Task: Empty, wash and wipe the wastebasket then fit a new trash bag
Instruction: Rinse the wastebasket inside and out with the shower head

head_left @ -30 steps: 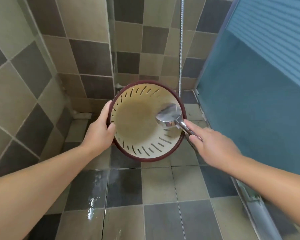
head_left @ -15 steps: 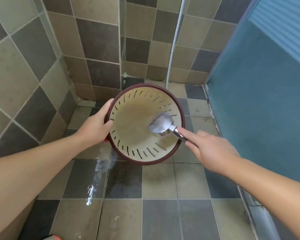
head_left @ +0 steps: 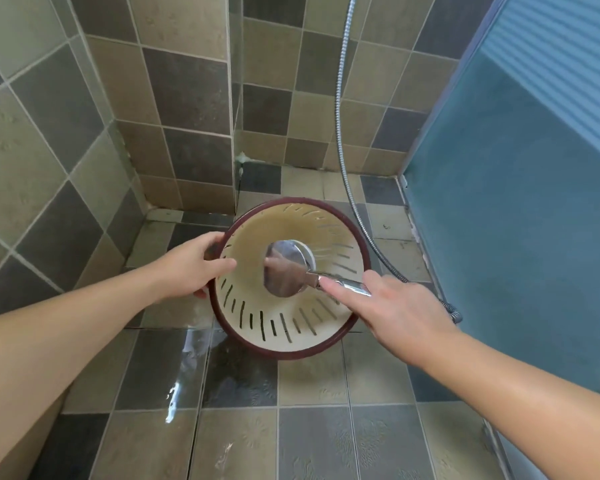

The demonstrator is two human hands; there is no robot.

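A round cream wastebasket (head_left: 281,327) with slotted walls and a dark red rim is tipped with its opening toward me, low over the tiled shower floor. My left hand (head_left: 191,268) grips its left rim, thumb inside. My right hand (head_left: 395,306) holds the chrome shower head (head_left: 286,268) by its handle, index finger laid along it. The head sits inside the basket's mouth, facing its bottom.
A metal shower hose (head_left: 343,133) hangs down the back wall and curves to my right hand. Tiled walls close in at the left and back. A blue frosted glass panel (head_left: 516,202) stands at the right. The floor tiles (head_left: 187,393) are wet.
The basket and both hands have moved lower and away from the wall corner. The shower head has shifted from the basket's right side to its centre.
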